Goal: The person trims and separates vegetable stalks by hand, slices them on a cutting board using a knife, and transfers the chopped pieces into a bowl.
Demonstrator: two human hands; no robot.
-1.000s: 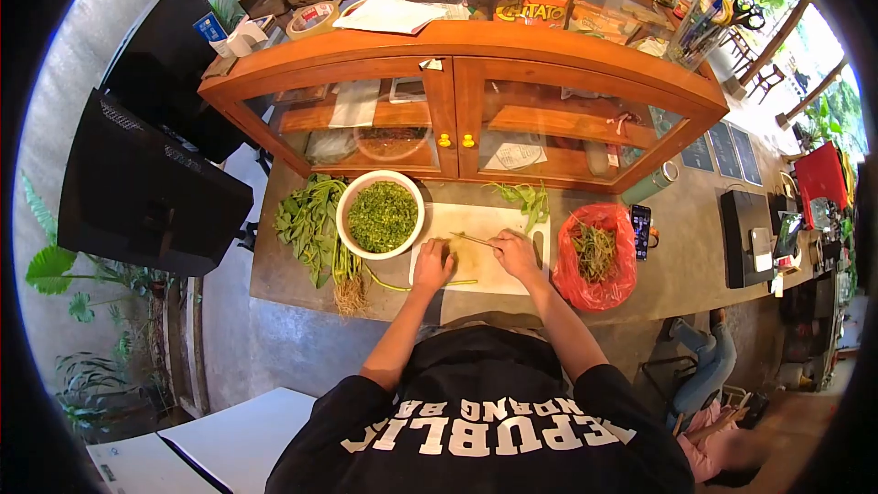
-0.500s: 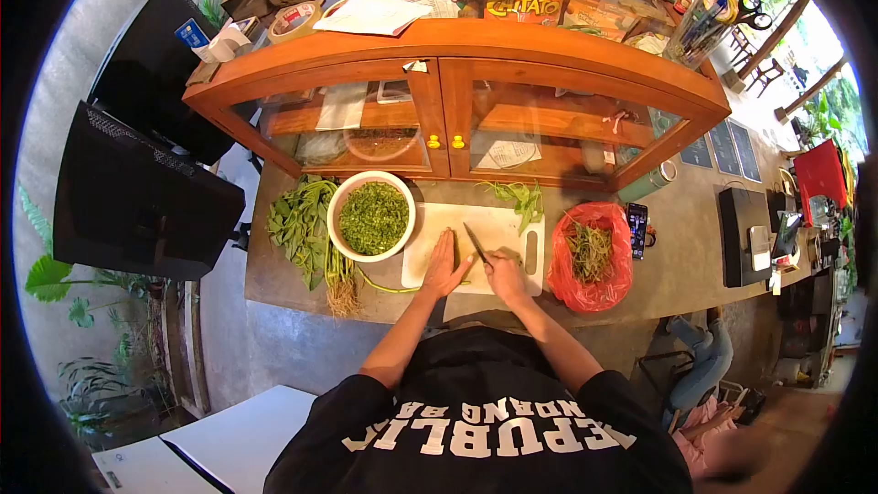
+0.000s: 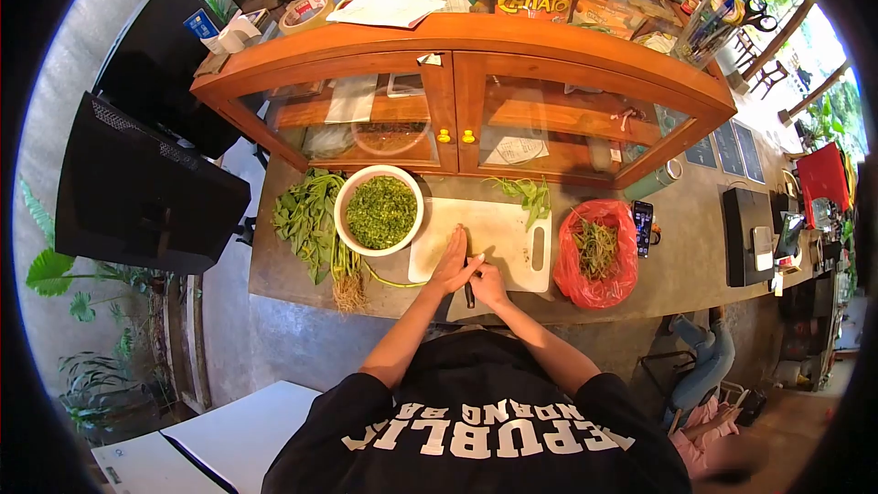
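My left hand lies on the white cutting board with its fingers stretched out and its thumb reaching toward my right hand. My right hand is closed around a knife, whose dark handle points back toward me. The blade is mostly hidden by my hands. A green stem runs from the left to under my left wrist. At the board's back right corner lies a leafy sprig. Left of the board stands a white bowl of finely chopped greens.
A bunch of leafy greens with roots lies left of the bowl. Right of the board sit a red plastic bag holding trimmings and a phone. A wooden glass-door cabinet borders the back. A seated person's legs show at right.
My right hand has drawn the knife back toward me and turned it, so the handle now points at my body. My hands are closer together. The view has shifted slightly.
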